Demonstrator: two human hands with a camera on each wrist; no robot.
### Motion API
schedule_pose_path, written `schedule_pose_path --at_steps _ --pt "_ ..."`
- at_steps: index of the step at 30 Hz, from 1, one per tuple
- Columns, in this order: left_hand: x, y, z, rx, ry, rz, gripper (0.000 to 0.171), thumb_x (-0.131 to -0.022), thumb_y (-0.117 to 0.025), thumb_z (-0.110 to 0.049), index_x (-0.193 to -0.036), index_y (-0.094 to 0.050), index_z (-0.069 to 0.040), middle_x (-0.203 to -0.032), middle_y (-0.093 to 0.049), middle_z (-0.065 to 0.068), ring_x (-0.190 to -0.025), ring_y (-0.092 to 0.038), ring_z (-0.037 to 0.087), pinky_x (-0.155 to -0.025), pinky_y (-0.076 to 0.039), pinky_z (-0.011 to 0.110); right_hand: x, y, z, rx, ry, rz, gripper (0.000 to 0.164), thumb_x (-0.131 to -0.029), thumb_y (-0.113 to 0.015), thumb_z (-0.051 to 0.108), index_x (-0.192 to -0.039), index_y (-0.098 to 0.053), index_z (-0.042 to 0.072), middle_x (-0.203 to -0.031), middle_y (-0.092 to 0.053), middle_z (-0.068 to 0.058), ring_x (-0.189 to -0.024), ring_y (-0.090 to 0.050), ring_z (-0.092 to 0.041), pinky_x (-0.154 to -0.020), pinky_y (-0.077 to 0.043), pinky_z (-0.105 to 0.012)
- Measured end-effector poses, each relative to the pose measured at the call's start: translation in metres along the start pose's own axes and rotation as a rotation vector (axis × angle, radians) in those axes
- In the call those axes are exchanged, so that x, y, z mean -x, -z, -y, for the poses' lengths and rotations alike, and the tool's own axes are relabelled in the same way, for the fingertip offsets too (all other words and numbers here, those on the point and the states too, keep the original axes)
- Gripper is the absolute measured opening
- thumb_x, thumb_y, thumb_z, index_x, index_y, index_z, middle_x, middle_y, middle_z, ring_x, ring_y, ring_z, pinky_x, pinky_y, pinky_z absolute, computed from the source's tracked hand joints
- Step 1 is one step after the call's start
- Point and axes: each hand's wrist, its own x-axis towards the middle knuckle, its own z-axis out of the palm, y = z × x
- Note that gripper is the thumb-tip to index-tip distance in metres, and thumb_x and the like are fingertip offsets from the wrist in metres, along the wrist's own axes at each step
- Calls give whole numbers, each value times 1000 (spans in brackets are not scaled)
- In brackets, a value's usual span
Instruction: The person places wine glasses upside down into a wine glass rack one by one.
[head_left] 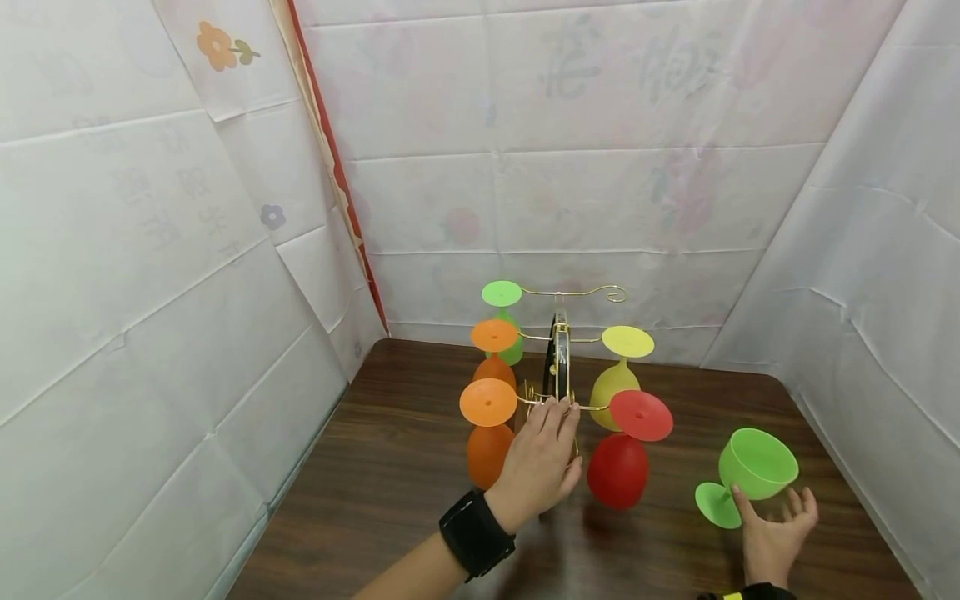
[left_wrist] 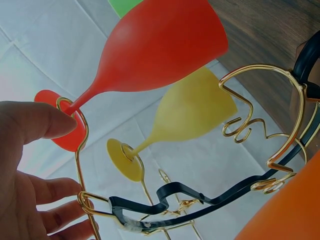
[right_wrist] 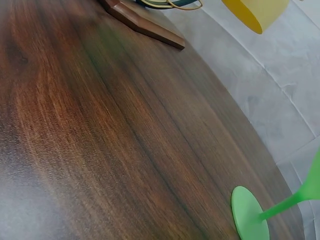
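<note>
On the table stands a gold wire and black rack point(head_left: 561, 358) with plastic goblets hanging upside down by their feet. My left hand point(head_left: 538, 462) rests on the rack's front crossbar. In the left wrist view its fingers point(left_wrist: 57, 192) touch the gold wire, and the thumb lies by the foot of the red goblet point(left_wrist: 160, 47). At the right, my right hand point(head_left: 776, 533) holds a tilted green goblet point(head_left: 757, 462), thumb against the lower bowl. Only that goblet's foot point(right_wrist: 247, 215) and stem show in the right wrist view; the hand is out of that view.
Two orange goblets point(head_left: 489, 458) and another green one point(head_left: 501, 293) hang on the rack's left side, a yellow one point(head_left: 615, 392) on the right. The back right hook point(head_left: 615, 293) bears no goblet. White sheets point(head_left: 600, 200) wall the wooden table point(head_left: 360, 483).
</note>
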Motion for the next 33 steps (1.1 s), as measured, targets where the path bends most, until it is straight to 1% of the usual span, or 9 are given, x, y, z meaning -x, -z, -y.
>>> schedule_pose_path --at_steps 4,7,9,11,13,18,22,27,33 --pt "0 0 0 -4 0 -5 62 -79 -70 -36 -129 -53 -4 -129 -54 10 -120 -49 25 -106 -37 34 -3 -5 1 -10 8 23 97 -80 -75 13 -148 -8 30 -155 -10 -7 -140 -11 -18 -116 -11 -38" --pt "0 -1 0 -10 -3 -4 63 -78 -70 -37 -129 -53 -4 -129 -55 10 -120 -48 25 -106 -37 34 -5 -10 2 -34 24 38 97 -79 -76 11 -147 -10 30 -153 -15 -5 -138 -16 -15 -115 -14 -29" --pt "0 -1 0 -11 -6 -2 64 -78 -70 -37 -129 -53 -3 -129 -55 11 -120 -49 25 -106 -37 34 -6 -14 2 -47 38 35 97 -77 -77 8 -147 -12 29 -148 -20 -1 -135 -21 -14 -112 -16 -21" --pt "0 -1 0 -12 -8 3 64 -78 -70 -37 -130 -53 -4 -129 -54 10 -120 -48 25 -106 -37 34 -6 -17 1 -56 48 28 98 -75 -78 6 -146 -14 27 -143 -25 3 -132 -25 -14 -109 -18 -17" --pt "0 0 0 -7 -6 7 63 -79 -69 -37 -130 -53 -4 -129 -54 10 -120 -48 25 -106 -37 34 -6 -20 0 -49 47 22 99 -75 -79 6 -146 -14 27 -140 -27 4 -131 -27 -15 -109 -19 -17" --pt "0 0 0 -8 -6 12 63 -80 -69 -37 -130 -53 -4 -130 -54 10 -121 -48 25 -106 -37 34 -7 -23 1 -41 29 17 100 -75 -79 9 -147 -12 28 -140 -27 3 -131 -27 -16 -111 -18 -24" --pt "0 1 -1 -6 -7 12 62 -80 -68 -38 -131 -53 -5 -131 -54 10 -120 -48 25 -106 -36 33 -8 -23 1 -33 20 3 99 -75 -79 11 -147 -13 27 -142 -27 2 -131 -27 -15 -112 -18 -26" --pt "0 0 -1 -10 -11 11 62 -79 -69 -37 -130 -54 -5 -130 -55 10 -120 -49 24 -106 -36 34 -7 -22 6 -17 40 -9 98 -76 -78 12 -147 -13 27 -146 -25 1 -132 -26 -13 -112 -16 -22" --pt "1 -1 -1 -25 -7 16 62 -80 -68 -39 -130 -53 -5 -131 -54 9 -120 -49 24 -107 -35 33 -4 -22 16 -58 65 24 94 -77 -76 8 -146 -14 26 -144 -27 3 -132 -26 -13 -109 -20 -16"
